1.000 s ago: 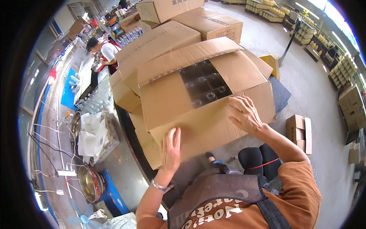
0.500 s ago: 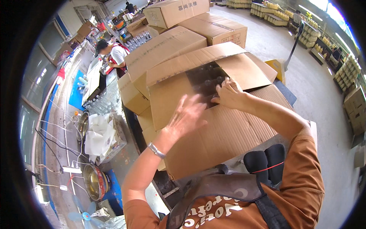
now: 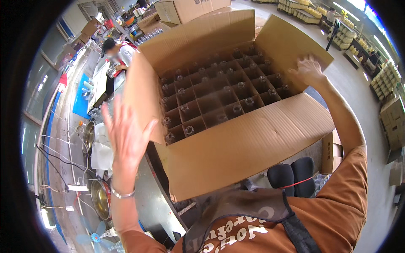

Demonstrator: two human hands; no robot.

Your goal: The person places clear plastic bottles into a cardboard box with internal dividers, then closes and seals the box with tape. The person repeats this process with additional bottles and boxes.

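In front of me stands a large cardboard box [image 3: 249, 145] with its flaps spread outward. Inside, brown cardboard dividers [image 3: 213, 107] form a grid, and clear glass bottles [image 3: 190, 130] stand upright in many of the cells, their necks showing. My left hand [image 3: 126, 135], fingers spread and a little blurred, is beside the left flap [image 3: 145, 97]; whether it touches is unclear. On the right, my right hand [image 3: 310, 69] lies against the inner side of the right flap [image 3: 291, 42] with its fingers apart. Neither hand holds anything.
More cardboard boxes [image 3: 185, 10] are stacked behind. A co-worker [image 3: 122, 55] is at the bench on the left. Metal bowls [image 3: 101, 198] and cables lie along that bench. A black padded seat [image 3: 291, 175] is close on my right, and stacked goods line the far right wall.
The box's flaps, partly closed over the bottles before, are now folded out. My left hand has moved left and my right hand right, outward with the flaps.
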